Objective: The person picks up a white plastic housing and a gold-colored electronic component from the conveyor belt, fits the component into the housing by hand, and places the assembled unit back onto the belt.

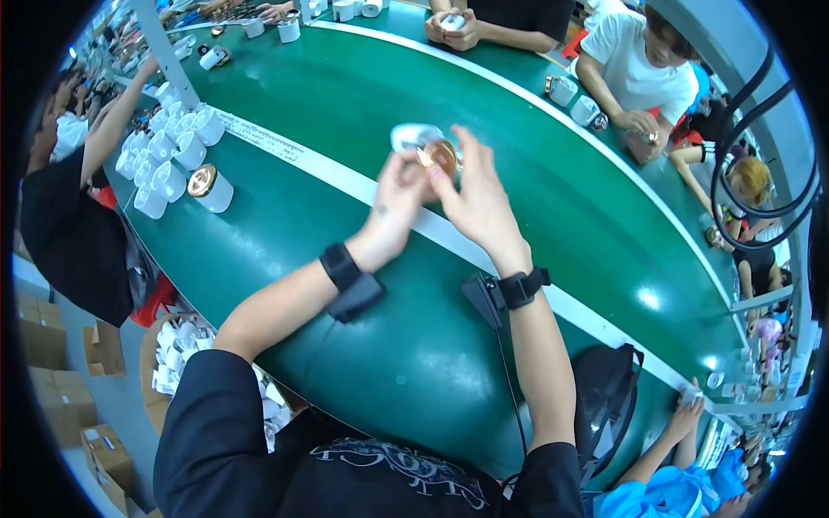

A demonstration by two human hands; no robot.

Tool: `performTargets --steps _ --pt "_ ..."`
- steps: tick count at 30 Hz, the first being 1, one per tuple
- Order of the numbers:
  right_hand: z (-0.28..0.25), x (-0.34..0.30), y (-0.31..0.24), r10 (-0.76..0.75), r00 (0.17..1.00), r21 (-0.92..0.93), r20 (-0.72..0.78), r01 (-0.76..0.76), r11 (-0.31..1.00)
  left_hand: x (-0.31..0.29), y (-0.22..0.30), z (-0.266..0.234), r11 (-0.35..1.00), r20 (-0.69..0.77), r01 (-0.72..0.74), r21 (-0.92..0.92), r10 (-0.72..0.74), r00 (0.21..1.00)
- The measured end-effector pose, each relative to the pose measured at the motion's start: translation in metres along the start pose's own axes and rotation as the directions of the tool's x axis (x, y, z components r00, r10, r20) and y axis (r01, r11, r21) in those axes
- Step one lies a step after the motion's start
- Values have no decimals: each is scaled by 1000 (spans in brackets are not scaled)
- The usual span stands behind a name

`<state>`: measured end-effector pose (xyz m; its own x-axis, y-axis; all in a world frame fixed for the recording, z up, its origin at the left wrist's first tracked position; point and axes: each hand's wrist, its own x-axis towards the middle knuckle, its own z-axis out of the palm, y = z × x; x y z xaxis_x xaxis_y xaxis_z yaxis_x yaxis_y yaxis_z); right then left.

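Green glossy tabletop point(397, 380): near edge passes the person's torso, far edge is a pale curved rim, and a flat white strip point(337, 180) runs lengthwise between. Room to move: green surface either side of the strip, widest from the hands out to the far edge. Limits: cluster of white open-topped plastic cups point(164, 147) at the left end, one white cup with a shiny gold-coloured top point(211, 188) just beside it, toward the hands; black mesh bag point(604, 401) at the near edge, right. Work is mid-tabletop, seen over the strip's far side: glossy white piece point(414, 135) toward the far edge and left, round shiny copper-gold part point(439, 156) nearer and right. Round face points up toward the head; can't tell if the two are joined. White piece is blurred, long axis unclear. Left hand point(397, 194): fingers curled in, gripping at the near-left side. Right hand point(475, 190): thumb against the gold part, index extended toward the far edge, palm turned inward. Both forearms reach from the near edge and converge; black wrist straps point(522, 290) on both.
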<state>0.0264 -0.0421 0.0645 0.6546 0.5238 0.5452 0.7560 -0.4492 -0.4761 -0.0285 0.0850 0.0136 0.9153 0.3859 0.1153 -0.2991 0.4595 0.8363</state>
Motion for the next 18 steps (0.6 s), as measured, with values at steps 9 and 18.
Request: performTargets --steps 9,18 --pt "-65 -24 -1 183 878 220 442 -305 927 -78 43 4 685 292 -256 682 65 954" --pt "-124 -51 -40 188 634 289 750 -569 770 -95 35 26 658 447 -142 739 -321 835"
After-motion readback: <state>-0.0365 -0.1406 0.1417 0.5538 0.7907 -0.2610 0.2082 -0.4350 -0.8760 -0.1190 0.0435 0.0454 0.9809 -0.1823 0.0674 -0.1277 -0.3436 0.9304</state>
